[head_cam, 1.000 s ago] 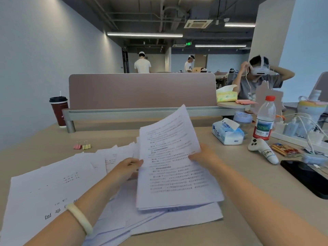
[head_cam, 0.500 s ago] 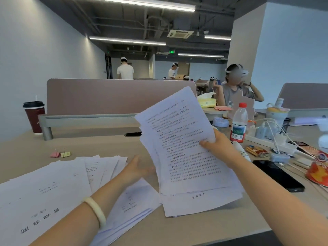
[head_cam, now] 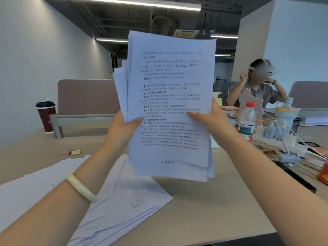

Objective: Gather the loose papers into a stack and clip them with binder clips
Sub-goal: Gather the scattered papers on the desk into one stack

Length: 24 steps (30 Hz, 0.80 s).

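A stack of printed white papers (head_cam: 170,103) is held upright in the air above the desk, its sheets unevenly aligned at the top left. My left hand (head_cam: 122,128) grips its left edge and my right hand (head_cam: 211,121) grips its right edge, thumbs on the front page. More loose papers (head_cam: 124,201) lie spread on the desk below and to the left. Two small binder clips, one pink (head_cam: 66,152) and one yellow (head_cam: 76,152), rest on the desk at the left, apart from both hands.
A dark red cup (head_cam: 46,117) stands by the desk divider (head_cam: 87,96) at the left. A water bottle (head_cam: 247,122), cables, chargers and a black phone (head_cam: 294,176) crowd the right side. A person with a headset sits behind at the right.
The stack was lifted off the desk and raised upright in front of me. My left hand left the desk papers and took the stack's left edge. The view tilted up.
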Tool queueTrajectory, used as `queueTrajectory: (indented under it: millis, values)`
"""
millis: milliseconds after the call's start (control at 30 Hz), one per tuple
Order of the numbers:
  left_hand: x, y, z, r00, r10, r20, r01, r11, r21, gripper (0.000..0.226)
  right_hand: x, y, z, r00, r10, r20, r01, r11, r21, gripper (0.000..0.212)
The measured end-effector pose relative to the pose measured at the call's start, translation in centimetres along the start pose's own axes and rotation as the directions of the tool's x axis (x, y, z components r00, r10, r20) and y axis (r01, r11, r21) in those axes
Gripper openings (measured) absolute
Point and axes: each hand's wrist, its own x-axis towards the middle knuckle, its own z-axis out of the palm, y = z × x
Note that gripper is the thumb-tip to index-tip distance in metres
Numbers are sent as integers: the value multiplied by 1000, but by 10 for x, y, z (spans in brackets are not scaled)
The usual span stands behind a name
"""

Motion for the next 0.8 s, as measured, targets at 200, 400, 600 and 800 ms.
queueTrajectory:
  millis: [200,400,600,800]
  values:
    - [-28,-43,-23,973,-224,-63,228,972,59,54,-14,61,26,981,185,60,-192,973,126,63]
    - [-28,-30,-18,974,-121,-190,146,982,122,21,-2,57,44,981,169,-92,-156,979,131,31]
    - [-53,-53,-42,965,-242,-103,258,947,192,24,-14,72,68,958,249,141,-261,962,74,31]
    - [-60,-62,-69,913,-379,-153,406,881,244,29,-18,90,84,932,315,182,-300,948,-106,19]
